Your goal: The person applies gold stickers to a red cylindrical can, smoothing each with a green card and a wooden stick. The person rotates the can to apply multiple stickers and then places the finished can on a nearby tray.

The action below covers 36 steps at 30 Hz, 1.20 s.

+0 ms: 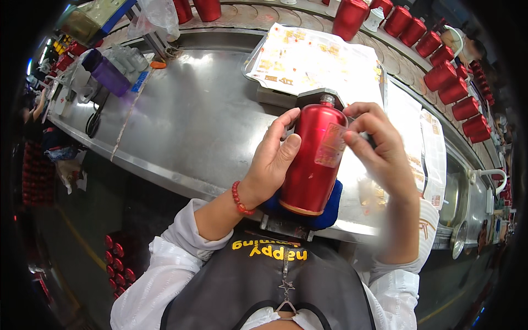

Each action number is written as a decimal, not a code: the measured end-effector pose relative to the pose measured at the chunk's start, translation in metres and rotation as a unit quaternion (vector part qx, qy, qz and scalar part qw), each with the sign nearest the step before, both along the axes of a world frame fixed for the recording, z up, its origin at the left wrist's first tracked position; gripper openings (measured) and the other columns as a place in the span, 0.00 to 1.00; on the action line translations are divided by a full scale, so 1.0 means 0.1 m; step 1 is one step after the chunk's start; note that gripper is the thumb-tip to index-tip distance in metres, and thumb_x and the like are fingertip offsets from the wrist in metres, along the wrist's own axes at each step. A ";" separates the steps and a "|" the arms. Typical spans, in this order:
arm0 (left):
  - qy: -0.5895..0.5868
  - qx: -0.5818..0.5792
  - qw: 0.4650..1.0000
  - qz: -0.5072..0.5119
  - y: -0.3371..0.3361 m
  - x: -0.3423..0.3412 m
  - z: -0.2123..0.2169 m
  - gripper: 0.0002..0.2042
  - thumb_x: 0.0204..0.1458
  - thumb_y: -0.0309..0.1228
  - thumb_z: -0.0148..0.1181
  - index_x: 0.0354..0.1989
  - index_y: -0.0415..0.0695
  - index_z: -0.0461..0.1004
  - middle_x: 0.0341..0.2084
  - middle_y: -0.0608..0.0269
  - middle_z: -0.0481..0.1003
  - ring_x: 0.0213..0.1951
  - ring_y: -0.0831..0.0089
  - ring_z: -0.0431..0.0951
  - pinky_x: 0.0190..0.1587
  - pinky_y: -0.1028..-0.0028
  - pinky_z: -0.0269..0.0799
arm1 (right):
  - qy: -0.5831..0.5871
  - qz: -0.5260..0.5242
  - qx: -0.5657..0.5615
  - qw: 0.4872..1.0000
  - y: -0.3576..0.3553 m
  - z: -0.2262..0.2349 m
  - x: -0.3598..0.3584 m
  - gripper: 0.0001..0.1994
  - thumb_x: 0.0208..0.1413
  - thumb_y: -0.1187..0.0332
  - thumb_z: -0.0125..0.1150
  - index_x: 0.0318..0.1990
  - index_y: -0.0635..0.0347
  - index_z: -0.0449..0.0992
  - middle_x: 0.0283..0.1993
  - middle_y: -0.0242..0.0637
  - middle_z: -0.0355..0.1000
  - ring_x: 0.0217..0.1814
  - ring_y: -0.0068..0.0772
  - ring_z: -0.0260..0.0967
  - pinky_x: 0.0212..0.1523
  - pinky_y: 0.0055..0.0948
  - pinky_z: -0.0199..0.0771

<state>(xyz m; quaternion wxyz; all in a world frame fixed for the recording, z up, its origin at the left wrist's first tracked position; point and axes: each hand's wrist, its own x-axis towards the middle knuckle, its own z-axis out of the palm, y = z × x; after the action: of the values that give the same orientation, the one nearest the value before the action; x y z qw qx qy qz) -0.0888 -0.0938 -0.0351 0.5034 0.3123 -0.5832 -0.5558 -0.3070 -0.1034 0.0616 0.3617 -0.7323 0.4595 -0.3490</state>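
A glossy red bottle [308, 159] with a bare threaded neck lies tilted in front of me, its neck against a dark angular holder [335, 94] and its base over a blue cloth [330, 212]. A clear decal with gold print [331, 146] sits on the right of its front face. Along the bottle's left side is my left hand [275, 157], fingers stretched out and thumb apart, seemingly resting against it. At the upper right, the thumb and bent fingers of my right hand [374, 137] pinch the decal's edge by the bottle's shoulder.
White sheets with gold decals [308, 58] lie on a tray behind the bottle; more sheets [434, 148] lie to the right. Several red bottles [454, 91] stand along a curved conveyor [247, 19]. A purple bottle [107, 72] stands far left on the metal table [181, 115].
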 end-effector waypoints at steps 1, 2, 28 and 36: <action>0.002 0.006 1.000 0.005 0.00 -0.01 0.00 0.34 0.69 0.46 0.48 0.72 0.33 0.49 0.68 0.48 0.59 0.68 0.65 0.60 0.69 0.68 0.57 | 0.022 -0.005 -0.040 0.999 0.00 -0.11 0.01 0.06 0.59 0.76 0.62 0.32 0.64 0.71 0.53 0.39 0.67 0.55 0.31 0.66 0.54 0.27 0.65; 0.005 0.011 1.000 0.011 -0.01 -0.05 0.00 0.35 0.68 0.46 0.51 0.73 0.34 0.49 0.67 0.48 0.59 0.68 0.64 0.60 0.69 0.68 0.56 | 0.043 -0.010 -0.079 0.996 -0.01 -0.18 0.02 0.06 0.59 0.76 0.62 0.32 0.64 0.72 0.53 0.40 0.67 0.55 0.32 0.66 0.54 0.28 0.66; -0.148 -0.022 0.986 0.071 0.10 -0.16 0.04 0.43 0.58 0.47 0.64 0.71 0.33 0.48 0.66 0.39 0.57 0.67 0.49 0.57 0.70 0.56 0.51 | 0.048 -0.021 -0.139 0.989 -0.02 -0.29 0.04 0.07 0.53 0.75 0.67 0.32 0.66 0.73 0.50 0.47 0.68 0.51 0.44 0.70 0.49 0.35 0.72; -0.028 0.025 0.999 0.020 0.04 -0.11 -0.06 0.38 0.65 0.44 0.56 0.73 0.36 0.45 0.64 0.47 0.60 0.64 0.65 0.63 0.67 0.66 0.60 | 0.038 -0.016 -0.144 0.989 -0.05 -0.29 0.05 0.08 0.53 0.73 0.68 0.31 0.67 0.73 0.50 0.48 0.69 0.50 0.46 0.71 0.48 0.36 0.74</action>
<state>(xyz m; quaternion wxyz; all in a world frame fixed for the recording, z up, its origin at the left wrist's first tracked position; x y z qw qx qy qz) -0.0998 -0.0903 -0.0409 0.4900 0.3519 -0.5767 -0.5509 -0.3022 -0.1081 0.0326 0.2289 -0.7818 0.4297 -0.3895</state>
